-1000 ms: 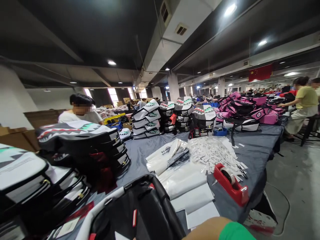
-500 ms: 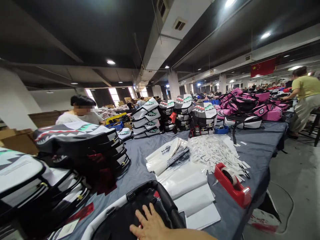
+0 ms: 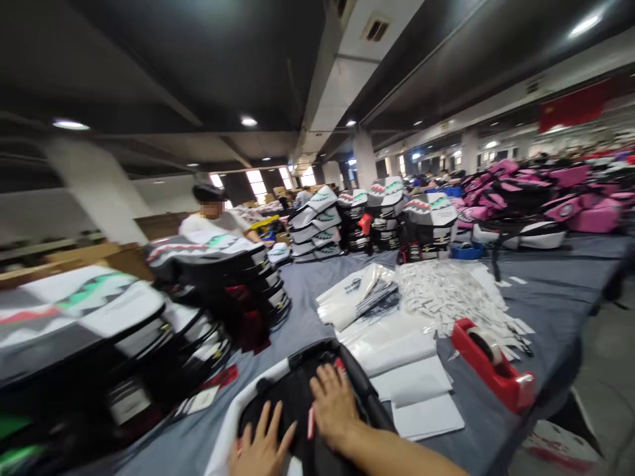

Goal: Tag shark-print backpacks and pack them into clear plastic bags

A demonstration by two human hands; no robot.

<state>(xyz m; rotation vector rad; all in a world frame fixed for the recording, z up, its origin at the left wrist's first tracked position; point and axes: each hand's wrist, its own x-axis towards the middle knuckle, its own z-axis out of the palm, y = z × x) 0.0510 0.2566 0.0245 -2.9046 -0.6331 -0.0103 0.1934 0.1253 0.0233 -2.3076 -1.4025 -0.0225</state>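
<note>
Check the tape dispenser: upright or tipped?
Upright: the red dispenser sits base-down on the table, its roll standing on edge.

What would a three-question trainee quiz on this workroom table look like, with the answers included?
1. Multiple choice: what colour is the nearest tape dispenser?
A) Blue
B) Red
C) Yellow

2. Short answer: what lies beneath the camera wearer's right grip?

3. Fill the gap: the big heap of bags towards the far right is mostly ____ and black.

Key:
1. B
2. A black bag with white edging
3. Pink
</note>
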